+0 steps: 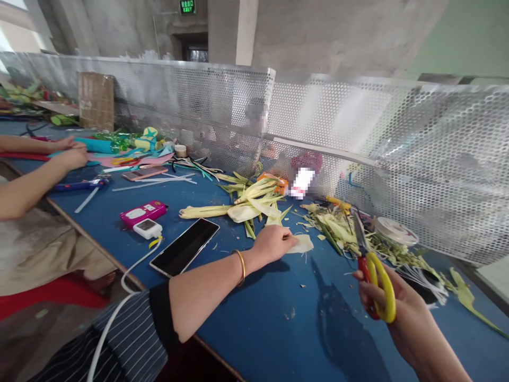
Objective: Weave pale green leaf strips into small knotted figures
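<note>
My left hand (274, 244) pinches a small pale piece of corn husk (303, 243) just over the blue table (278, 323). Raised above the table at the right, my right hand (401, 302) grips a pair of scissors (380, 286) with red and yellow handles, blades pointing up and away. Whole corn husks (254, 204) lie in a pile beyond my left hand. Past the scissors is a heap of husk scraps (338, 228).
A phone (185, 248), a white corded device (148, 228) and a magenta box (143, 213) lie left of my forearm. A perforated metal screen (330, 122) borders the table's back. A co-worker's hands (73, 154) are at the far left; a tape roll (395, 231) sits right.
</note>
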`<state>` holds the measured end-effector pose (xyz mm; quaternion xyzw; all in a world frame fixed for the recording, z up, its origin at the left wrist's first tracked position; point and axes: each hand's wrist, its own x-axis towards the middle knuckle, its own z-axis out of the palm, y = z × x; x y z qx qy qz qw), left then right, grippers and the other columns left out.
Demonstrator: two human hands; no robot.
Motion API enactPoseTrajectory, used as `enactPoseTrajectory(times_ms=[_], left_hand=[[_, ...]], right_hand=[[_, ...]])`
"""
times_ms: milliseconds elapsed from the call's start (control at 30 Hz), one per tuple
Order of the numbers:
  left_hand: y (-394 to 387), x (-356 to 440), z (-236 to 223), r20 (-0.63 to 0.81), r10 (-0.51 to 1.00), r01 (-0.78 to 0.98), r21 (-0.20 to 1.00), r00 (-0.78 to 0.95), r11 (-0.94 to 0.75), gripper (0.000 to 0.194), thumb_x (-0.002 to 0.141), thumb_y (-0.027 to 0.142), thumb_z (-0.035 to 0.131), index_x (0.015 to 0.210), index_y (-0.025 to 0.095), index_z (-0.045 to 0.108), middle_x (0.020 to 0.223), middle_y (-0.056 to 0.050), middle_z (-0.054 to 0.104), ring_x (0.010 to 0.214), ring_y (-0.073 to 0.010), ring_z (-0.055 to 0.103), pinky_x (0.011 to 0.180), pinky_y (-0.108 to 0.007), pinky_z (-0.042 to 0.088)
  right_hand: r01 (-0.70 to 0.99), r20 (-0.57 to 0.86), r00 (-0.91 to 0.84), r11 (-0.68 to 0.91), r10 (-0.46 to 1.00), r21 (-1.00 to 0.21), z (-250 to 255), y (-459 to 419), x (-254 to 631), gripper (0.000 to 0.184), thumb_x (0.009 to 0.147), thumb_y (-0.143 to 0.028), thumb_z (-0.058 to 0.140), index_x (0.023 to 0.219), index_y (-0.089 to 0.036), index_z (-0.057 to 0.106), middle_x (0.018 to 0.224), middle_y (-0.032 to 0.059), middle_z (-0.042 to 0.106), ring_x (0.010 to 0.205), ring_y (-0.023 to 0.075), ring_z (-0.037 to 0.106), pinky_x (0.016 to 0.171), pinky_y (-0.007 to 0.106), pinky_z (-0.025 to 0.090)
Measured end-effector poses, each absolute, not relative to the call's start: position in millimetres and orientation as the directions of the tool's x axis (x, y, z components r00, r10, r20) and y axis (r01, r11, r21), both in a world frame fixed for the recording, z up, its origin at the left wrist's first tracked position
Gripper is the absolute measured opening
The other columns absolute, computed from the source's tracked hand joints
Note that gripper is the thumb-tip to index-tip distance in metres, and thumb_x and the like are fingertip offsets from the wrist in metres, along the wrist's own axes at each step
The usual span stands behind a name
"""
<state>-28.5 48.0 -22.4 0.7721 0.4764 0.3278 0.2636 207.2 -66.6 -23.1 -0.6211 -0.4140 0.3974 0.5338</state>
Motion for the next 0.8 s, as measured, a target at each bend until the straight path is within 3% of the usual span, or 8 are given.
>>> enactPoseTrajectory(times_ms=[100,200,333,467,600,800], left_hand=[[49.1,-29.8,-21.3,0.252,0.913,0.56,0.727,0.32,-0.397,0.032,0.082,0.034,0.06,0.055,0.018,0.059,0.053,0.003,0.048,0.054,-0.0116,0.038,0.056,-0.028,0.021],[50.6,-29.9,-20.5,0.249,0.918,0.563,0.731,0.308,-0.386,0.033,0.083,0.035,0.06,0.055,0.018,0.061,0.052,0.003,0.048,0.055,-0.0117,0.038,0.056,-0.029,0.021],[53.9,-30.1,-19.9,0.257,0.931,0.566,0.741,0.258,-0.361,0.031,0.082,0.037,0.062,0.059,0.017,0.065,0.053,0.002,0.05,0.055,-0.0123,0.041,0.056,-0.028,0.023],[54.4,-31.4,-17.0,0.269,0.941,0.538,0.772,0.205,-0.338,0.029,0.083,0.036,0.06,0.063,0.016,0.068,0.055,0.002,0.053,0.056,-0.0128,0.045,0.057,-0.027,0.025],[51.7,-32.6,-14.0,0.285,0.941,0.511,0.79,0.183,-0.339,0.029,0.084,0.035,0.059,0.064,0.016,0.067,0.054,0.002,0.053,0.056,-0.0126,0.044,0.058,-0.027,0.027],[49.5,-29.3,-18.3,0.279,0.937,0.503,0.791,0.21,-0.348,0.03,0.084,0.036,0.062,0.062,0.016,0.067,0.053,0.003,0.05,0.056,-0.012,0.043,0.057,-0.027,0.026]], right_hand=[[-0.047,-0.091,0.29,-0.08,0.953,-0.996,-25.8,-65.0,201.5,0.067,0.056,-0.035,0.084,0.117,-0.022,0.06,0.074,-0.0014,0.059,0.049,0.0098,0.046,0.042,0.023,0.037],[-0.037,-0.128,0.302,-0.123,0.945,-0.992,-31.0,-63.1,198.0,0.073,0.054,-0.04,0.085,0.12,-0.021,0.06,0.068,-0.0044,0.054,0.046,0.0081,0.04,0.042,0.022,0.033],[0.176,-0.128,0.25,-0.175,0.96,-0.969,-31.0,-62.1,192.5,0.079,0.056,-0.05,0.083,0.125,-0.02,0.057,0.066,-0.0044,0.053,0.049,0.0096,0.042,0.044,0.022,0.033],[0.38,-0.056,0.133,-0.103,0.99,-0.919,-24.7,-61.9,187.1,0.073,0.051,-0.054,0.081,0.114,-0.022,0.058,0.072,-0.002,0.056,0.058,0.0145,0.05,0.052,0.025,0.042],[0.506,0.04,0.102,-0.017,0.994,-0.862,-24.2,-63.9,184.7,0.061,0.06,-0.056,0.075,0.11,-0.023,0.06,0.069,-0.0031,0.054,0.062,0.0157,0.05,0.057,0.025,0.043],[0.612,0.035,0.134,-0.055,0.99,-0.789,-34.7,-64.8,184.6,0.059,0.068,-0.054,0.074,0.117,-0.022,0.065,0.068,-0.0034,0.057,0.062,0.0152,0.049,0.056,0.024,0.042]])
